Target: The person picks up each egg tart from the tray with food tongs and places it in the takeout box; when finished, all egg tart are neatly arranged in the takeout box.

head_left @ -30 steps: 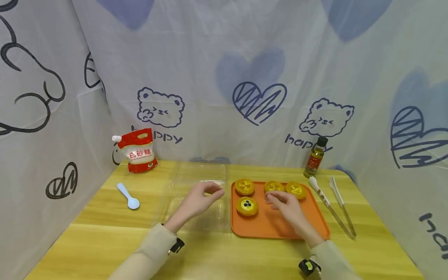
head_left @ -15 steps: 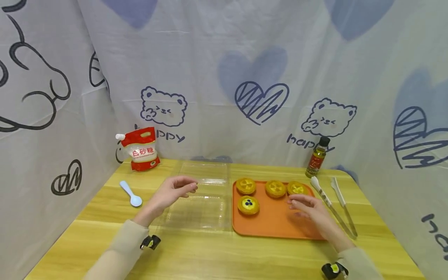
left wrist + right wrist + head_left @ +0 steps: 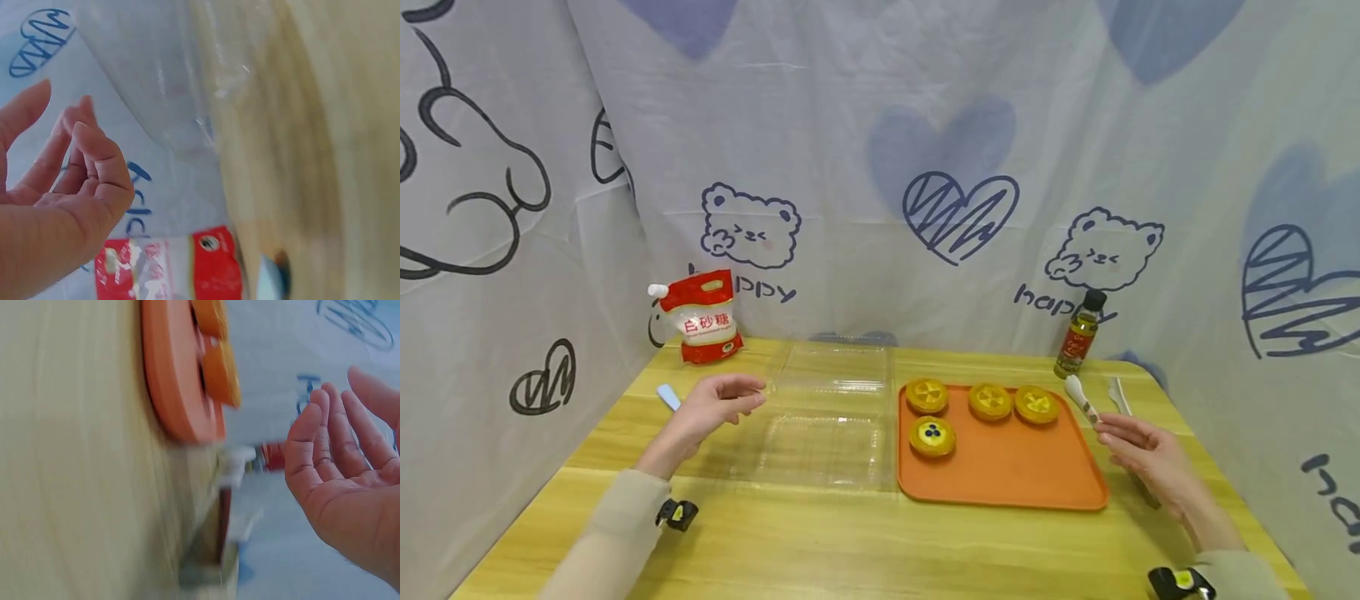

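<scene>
My left hand (image 3: 711, 408), fingers loosely bent and holding nothing, hovers left of a clear plastic container (image 3: 827, 450). It hides most of a light-blue spoon (image 3: 667, 397), leaving the handle end in sight. My right hand (image 3: 1157, 467) is over the metal tongs (image 3: 1081, 398) with white tips, covering much of them in the head view. In the right wrist view its fingers (image 3: 340, 440) are relaxed with nothing between them, apart from the tongs (image 3: 226, 519). An orange tray (image 3: 1000, 475) carries several tarts (image 3: 990, 402), one of them topped with blueberries (image 3: 932, 433).
A red and white sugar bag (image 3: 706, 321) stands at the back left. At the back right is an oil bottle (image 3: 1075, 337) with a black cap. Printed cloth (image 3: 850, 275) hangs behind and at both sides of the wooden table (image 3: 820, 542).
Both hands have moved apart: the left goes leftward from above the container to over the spoon, the right goes rightward from above the tray to over the tongs.
</scene>
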The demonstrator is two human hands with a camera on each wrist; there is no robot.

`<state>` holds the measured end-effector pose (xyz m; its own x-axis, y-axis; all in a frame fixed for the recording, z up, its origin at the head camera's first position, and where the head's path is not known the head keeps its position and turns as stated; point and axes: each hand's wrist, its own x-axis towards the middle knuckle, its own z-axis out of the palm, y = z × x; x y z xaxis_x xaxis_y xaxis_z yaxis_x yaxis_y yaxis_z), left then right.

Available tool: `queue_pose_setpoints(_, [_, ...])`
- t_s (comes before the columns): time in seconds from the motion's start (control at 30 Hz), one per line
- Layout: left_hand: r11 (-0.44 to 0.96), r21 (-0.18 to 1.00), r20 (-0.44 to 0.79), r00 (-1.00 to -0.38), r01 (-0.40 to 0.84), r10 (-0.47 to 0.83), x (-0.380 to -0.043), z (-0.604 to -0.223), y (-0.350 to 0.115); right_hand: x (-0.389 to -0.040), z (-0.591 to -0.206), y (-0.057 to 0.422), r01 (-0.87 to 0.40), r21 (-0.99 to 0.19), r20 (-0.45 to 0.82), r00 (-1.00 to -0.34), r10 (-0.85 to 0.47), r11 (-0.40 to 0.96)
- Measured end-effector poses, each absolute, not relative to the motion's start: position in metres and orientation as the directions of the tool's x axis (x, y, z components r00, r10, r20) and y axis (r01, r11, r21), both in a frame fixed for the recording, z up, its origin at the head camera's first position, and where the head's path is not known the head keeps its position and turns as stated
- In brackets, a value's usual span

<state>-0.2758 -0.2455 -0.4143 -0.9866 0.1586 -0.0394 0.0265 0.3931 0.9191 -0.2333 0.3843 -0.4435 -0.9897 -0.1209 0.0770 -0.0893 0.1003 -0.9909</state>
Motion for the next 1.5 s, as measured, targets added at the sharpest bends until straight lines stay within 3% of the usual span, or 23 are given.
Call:
queue_pose_setpoints(0.07, [0.410, 0.912, -0.056, -0.985, 0.016, 0.162, -0.277, -0.417, -0.250, -0.231, -0.444, 0.399, -0.106, -0.986, 0.092, -0.990, -0.110, 0.127])
queue_pose_setpoints(0.17, [0.422, 0.906, -0.087, -0.980, -0.005, 0.176, -0.278, -0.423, -0.254, -0.226, -0.445, 0.419, -0.105, -0.954, 0.091, -0.994, -0.061, 0.282])
queue_pose_setpoints(0.3, [0.418, 0.907, -0.144, -0.969, -0.048, 0.201, -0.280, -0.432, -0.259, -0.224, -0.446, 0.440, -0.012, -0.840, 0.008, -1.000, -0.009, 0.542])
queue_pose_setpoints(0.47, [0.334, 0.935, -0.214, -0.943, -0.122, 0.254, -0.285, -0.440, -0.265, -0.228, -0.447, 0.455, 0.042, -0.721, -0.061, -0.998, -0.003, 0.692])
queue_pose_setpoints(0.73, [0.230, 0.955, -0.259, -0.908, -0.189, 0.328, -0.288, -0.443, -0.268, -0.240, -0.458, 0.470, 0.070, -0.679, -0.185, -0.980, -0.078, 0.731])
queue_pose_setpoints(1.13, [0.197, 0.965, -0.234, -0.902, -0.171, 0.362, -0.289, -0.448, -0.267, -0.249, -0.465, 0.466, -0.031, -0.625, -0.199, -0.960, -0.197, 0.780])
queue_pose_setpoints(1.27, [0.191, 0.965, -0.239, -0.903, -0.180, 0.356, -0.286, -0.448, -0.268, -0.254, -0.465, 0.461, -0.044, -0.587, -0.181, -0.966, -0.183, 0.809])
queue_pose_setpoints(1.5, [0.181, 0.966, -0.241, -0.903, -0.186, 0.355, -0.287, -0.446, -0.269, -0.251, -0.460, 0.457, 0.053, -0.623, -0.165, -0.984, -0.065, 0.781])
